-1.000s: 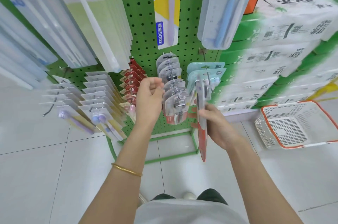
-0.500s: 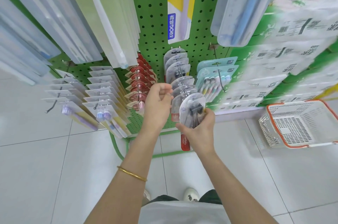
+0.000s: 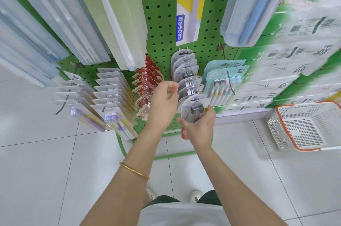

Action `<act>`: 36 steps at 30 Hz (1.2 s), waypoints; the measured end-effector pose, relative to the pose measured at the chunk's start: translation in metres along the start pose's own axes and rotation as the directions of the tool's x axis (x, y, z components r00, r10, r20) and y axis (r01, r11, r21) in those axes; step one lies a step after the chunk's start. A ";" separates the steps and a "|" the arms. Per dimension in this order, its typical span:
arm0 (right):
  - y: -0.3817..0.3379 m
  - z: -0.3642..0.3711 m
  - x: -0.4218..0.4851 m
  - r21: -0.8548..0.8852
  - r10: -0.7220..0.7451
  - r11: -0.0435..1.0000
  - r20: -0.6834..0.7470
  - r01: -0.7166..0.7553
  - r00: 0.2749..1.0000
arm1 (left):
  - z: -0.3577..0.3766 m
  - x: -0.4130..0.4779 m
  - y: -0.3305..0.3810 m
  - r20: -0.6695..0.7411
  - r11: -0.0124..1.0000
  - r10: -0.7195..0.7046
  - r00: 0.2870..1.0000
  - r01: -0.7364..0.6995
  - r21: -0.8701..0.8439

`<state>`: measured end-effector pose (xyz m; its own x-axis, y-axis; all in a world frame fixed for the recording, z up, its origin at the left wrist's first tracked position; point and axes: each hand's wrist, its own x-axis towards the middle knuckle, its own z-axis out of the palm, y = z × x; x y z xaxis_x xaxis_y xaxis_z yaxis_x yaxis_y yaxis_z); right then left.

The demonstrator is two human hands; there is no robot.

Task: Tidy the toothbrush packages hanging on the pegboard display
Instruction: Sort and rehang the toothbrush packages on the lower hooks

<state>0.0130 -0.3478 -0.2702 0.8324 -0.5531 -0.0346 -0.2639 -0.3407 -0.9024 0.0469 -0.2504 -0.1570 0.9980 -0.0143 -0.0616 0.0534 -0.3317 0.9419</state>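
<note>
From the head camera, the right hand point(image 3: 200, 128) is gripping a clear toothbrush package point(image 3: 193, 108) from below, fingers and thumb curling round its edges, holding it at the front of the grey-carded row point(image 3: 184, 68) hanging low on the green pegboard point(image 3: 160, 22). The left hand point(image 3: 164, 102) is hovering just beside that row with fingers curled inward; whether it is pinching anything I cannot tell. Red packages point(image 3: 147, 80) are hanging to its left, a teal multi-pack point(image 3: 225, 80) to the right. A white basket point(image 3: 287, 144) is sitting on the floor.
</note>
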 end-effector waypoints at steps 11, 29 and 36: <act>-0.013 0.020 0.016 0.052 -0.018 0.998 -0.068 0.021 0.998 | -0.005 0.010 -0.003 -0.008 0.997 0.028 1.000 -0.027 0.068; -0.008 -0.006 -0.006 -0.062 -0.012 0.998 0.046 0.015 0.999 | 0.009 0.086 0.019 0.041 0.799 0.209 0.977 -0.195 0.570; -0.014 -0.021 -0.012 -0.137 -0.099 0.985 0.061 0.107 0.993 | 0.018 0.103 0.021 0.097 0.727 0.224 0.970 -0.233 0.646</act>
<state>-0.0030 -0.3522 -0.2483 0.8827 -0.4691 0.0289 -0.2378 -0.4990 -0.8334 0.1498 -0.2756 -0.1492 0.9764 -0.1800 0.1195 -0.2156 -0.8469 0.4860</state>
